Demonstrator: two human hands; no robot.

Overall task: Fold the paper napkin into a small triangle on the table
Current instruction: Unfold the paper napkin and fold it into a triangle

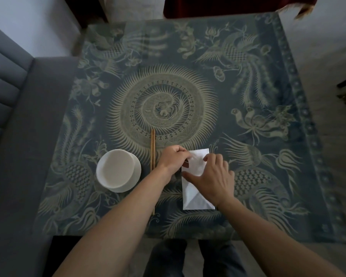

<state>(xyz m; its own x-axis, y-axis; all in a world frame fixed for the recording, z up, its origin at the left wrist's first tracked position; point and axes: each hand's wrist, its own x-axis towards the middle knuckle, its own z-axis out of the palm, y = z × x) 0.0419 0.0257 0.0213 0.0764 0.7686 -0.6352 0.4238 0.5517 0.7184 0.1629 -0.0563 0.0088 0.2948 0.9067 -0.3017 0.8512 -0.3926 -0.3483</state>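
A white paper napkin (pixel 190 193) lies as a tall rectangle on the patterned table (pixel 168 86), near its front edge, with a diagonal crease in its lower part. My left hand (pixel 173 157) pinches the napkin's upper left corner and has lifted it slightly. My right hand (pixel 212 176) lies flat on the napkin's middle with fingers spread, pressing it down and hiding the centre. A small dark red mark (pixel 186 163) shows on the napkin between the two hands.
A white bowl (pixel 118 172) stands left of the hands. A pair of wooden chopsticks (pixel 152 154) lies lengthwise between bowl and napkin, partly under my left forearm. A grey sofa (pixel 12 116) runs along the table's left side. My legs show below the front edge.
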